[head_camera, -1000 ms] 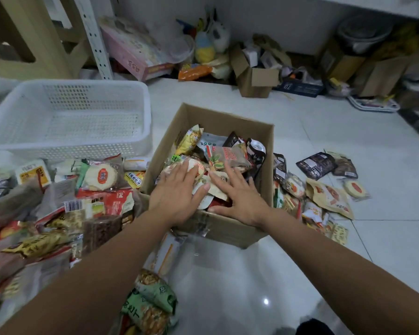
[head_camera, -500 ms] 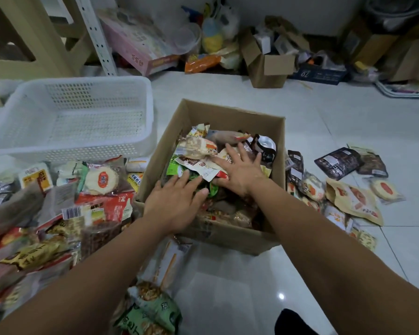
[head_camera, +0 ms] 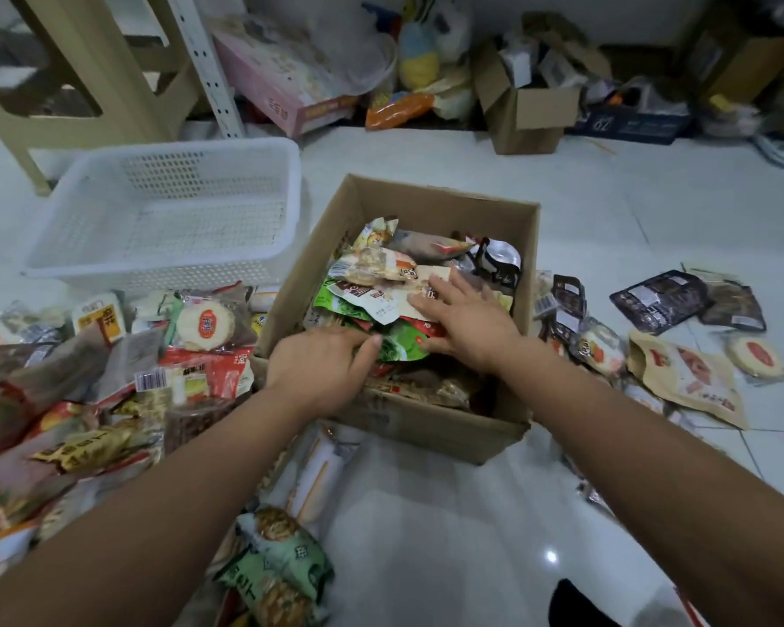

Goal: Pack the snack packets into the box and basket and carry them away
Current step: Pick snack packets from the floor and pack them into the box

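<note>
An open cardboard box (head_camera: 431,199) stands on the white tiled floor, filled with mixed snack packets (head_camera: 381,269). My left hand (head_camera: 318,368) rests over the box's near-left rim, fingers curled against a green packet (head_camera: 401,346). Flat on the packets inside lies my right hand (head_camera: 465,319), fingers spread, pressing on a white and red packet. A white plastic basket (head_camera: 173,269) stands to the left of the box with nothing inside. A big heap of packets (head_camera: 109,377) lies left of the box, and more packets (head_camera: 680,368) are scattered to its right.
Several packets (head_camera: 281,563) lie on the floor by my left forearm. A beige stool (head_camera: 91,70) and a white perforated shelf post (head_camera: 204,61) stand behind the basket. Cartons, a pink box (head_camera: 286,79) and clutter line the far wall.
Both hands have shifted further into the box. My right hand moved up and right across the packets, my left hand curled against the green packet. The view tilted down slightly.
</note>
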